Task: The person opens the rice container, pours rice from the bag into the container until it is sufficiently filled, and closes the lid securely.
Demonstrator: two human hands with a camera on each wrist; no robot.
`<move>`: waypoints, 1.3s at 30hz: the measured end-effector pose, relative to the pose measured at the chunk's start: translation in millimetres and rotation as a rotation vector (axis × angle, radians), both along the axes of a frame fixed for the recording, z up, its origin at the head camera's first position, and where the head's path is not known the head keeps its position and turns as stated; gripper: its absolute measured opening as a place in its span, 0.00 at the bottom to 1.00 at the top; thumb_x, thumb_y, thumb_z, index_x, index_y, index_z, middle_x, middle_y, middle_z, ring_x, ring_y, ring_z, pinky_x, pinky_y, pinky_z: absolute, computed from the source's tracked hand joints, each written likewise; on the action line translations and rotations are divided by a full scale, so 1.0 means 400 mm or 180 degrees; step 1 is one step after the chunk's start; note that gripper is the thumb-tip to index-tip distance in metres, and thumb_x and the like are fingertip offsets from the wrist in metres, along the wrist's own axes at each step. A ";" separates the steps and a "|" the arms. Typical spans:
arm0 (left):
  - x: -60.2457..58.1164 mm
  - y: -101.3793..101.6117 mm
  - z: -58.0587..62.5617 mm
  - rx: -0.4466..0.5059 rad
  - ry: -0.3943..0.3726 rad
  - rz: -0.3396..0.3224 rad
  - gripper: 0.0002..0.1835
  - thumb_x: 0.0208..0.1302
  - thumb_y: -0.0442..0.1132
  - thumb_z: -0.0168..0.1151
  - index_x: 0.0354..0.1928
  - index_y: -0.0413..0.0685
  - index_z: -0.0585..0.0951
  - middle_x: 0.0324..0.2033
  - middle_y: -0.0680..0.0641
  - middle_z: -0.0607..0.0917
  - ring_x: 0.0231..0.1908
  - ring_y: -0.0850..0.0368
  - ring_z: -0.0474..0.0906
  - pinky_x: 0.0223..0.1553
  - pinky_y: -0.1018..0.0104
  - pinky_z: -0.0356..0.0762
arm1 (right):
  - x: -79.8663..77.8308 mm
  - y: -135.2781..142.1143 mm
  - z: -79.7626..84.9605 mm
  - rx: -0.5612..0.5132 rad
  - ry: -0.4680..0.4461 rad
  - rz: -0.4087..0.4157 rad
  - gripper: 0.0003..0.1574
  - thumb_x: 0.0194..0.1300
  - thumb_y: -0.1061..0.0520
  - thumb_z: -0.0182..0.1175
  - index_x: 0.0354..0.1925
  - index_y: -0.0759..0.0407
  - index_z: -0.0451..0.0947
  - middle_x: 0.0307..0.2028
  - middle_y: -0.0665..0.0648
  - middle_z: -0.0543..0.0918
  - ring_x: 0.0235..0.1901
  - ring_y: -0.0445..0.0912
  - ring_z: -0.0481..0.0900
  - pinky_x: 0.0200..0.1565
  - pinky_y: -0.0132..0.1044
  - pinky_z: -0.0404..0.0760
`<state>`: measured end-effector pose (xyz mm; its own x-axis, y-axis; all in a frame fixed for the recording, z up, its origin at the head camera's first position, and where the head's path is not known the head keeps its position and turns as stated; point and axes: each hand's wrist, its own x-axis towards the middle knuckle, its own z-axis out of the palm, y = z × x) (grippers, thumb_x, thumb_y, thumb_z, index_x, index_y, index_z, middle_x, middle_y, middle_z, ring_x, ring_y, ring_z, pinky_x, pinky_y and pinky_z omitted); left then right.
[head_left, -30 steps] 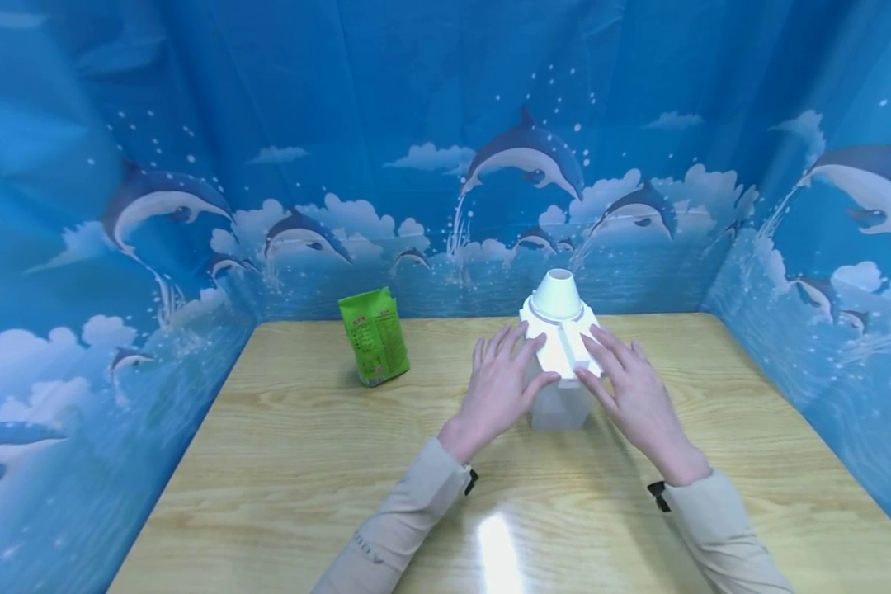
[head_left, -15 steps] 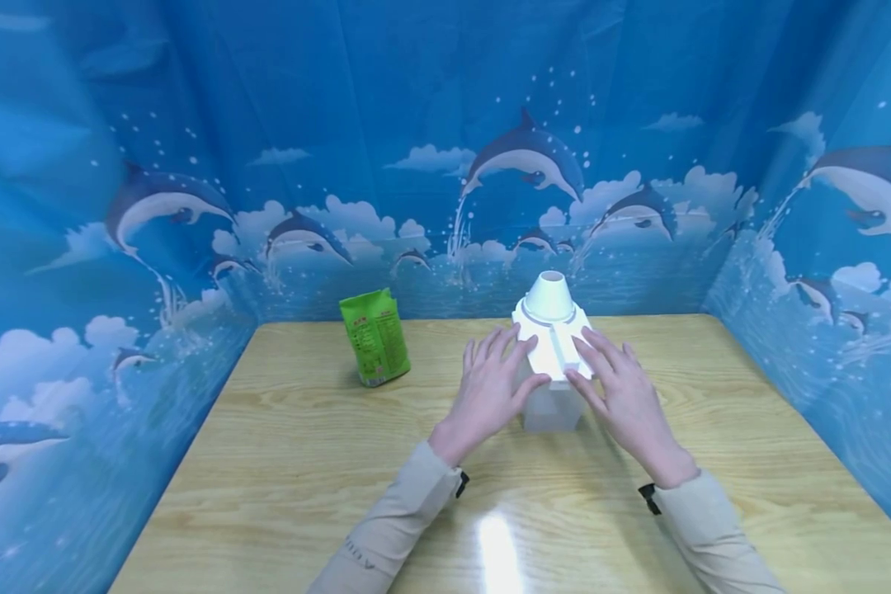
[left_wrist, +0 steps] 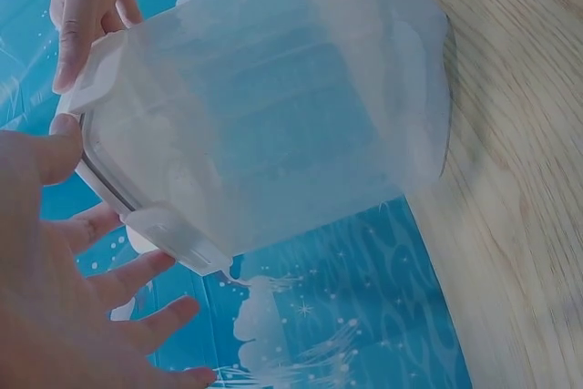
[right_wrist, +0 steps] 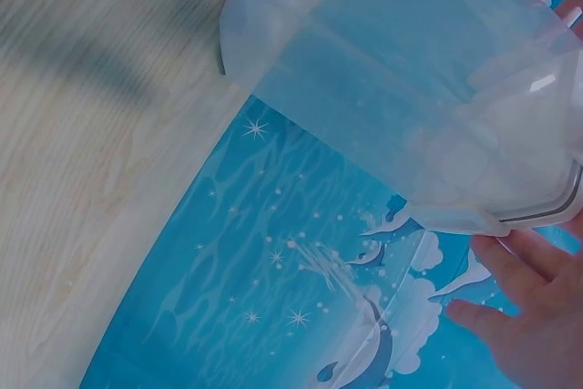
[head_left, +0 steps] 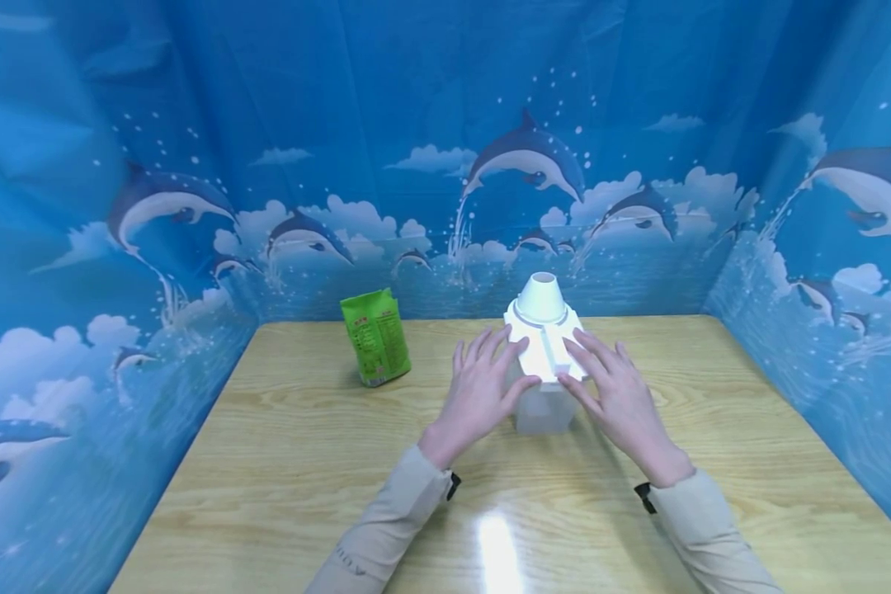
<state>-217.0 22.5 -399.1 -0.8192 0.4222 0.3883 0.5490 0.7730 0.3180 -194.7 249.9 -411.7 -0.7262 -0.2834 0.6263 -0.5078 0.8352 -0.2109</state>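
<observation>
A tall translucent plastic storage container (head_left: 545, 410) with a white clip-down lid (head_left: 562, 351) stands before me. A white cone-shaped spout (head_left: 542, 299) rises from the lid's far end. My left hand (head_left: 480, 392) holds the lid's left side, thumb at the near edge. In the left wrist view its thumb touches the rim and its fingers reach a side clip (left_wrist: 178, 239). Opposite it, my right hand (head_left: 619, 400) grips the right side, fingertips under a clip (right_wrist: 455, 219) in the right wrist view. Whether the base touches the table cannot be told.
A green printed pouch (head_left: 377, 338) stands on the wooden table (head_left: 297, 470), left of the container. Blue dolphin-print cloth (head_left: 386, 99) hangs behind and along both sides of the table. Light glares off the near tabletop.
Both hands and the container between them have shifted a little to the left and slightly nearer. The green pouch has stayed in place.
</observation>
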 end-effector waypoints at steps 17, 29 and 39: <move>0.005 -0.037 -0.004 0.0022 -0.0002 -0.0020 0.33 0.74 0.66 0.46 0.74 0.60 0.68 0.76 0.46 0.62 0.75 0.40 0.56 0.72 0.29 0.46 | 0.001 -0.025 0.001 0.0067 0.0038 0.0086 0.36 0.73 0.38 0.57 0.70 0.56 0.72 0.69 0.64 0.73 0.63 0.63 0.75 0.69 0.69 0.60; 0.010 -0.063 -0.004 0.0037 -0.0009 -0.0033 0.33 0.74 0.66 0.47 0.74 0.60 0.67 0.76 0.46 0.62 0.76 0.40 0.55 0.72 0.29 0.44 | 0.001 -0.039 -0.002 0.0115 0.0079 0.0150 0.39 0.74 0.32 0.51 0.70 0.55 0.71 0.69 0.64 0.72 0.63 0.61 0.75 0.68 0.69 0.62; 0.017 -0.086 -0.010 0.0042 0.0072 -0.0028 0.33 0.74 0.65 0.49 0.74 0.59 0.68 0.76 0.45 0.63 0.75 0.39 0.56 0.71 0.28 0.46 | 0.005 -0.057 -0.002 0.0142 0.0157 0.0215 0.44 0.74 0.27 0.42 0.70 0.55 0.72 0.68 0.64 0.73 0.63 0.61 0.75 0.68 0.70 0.61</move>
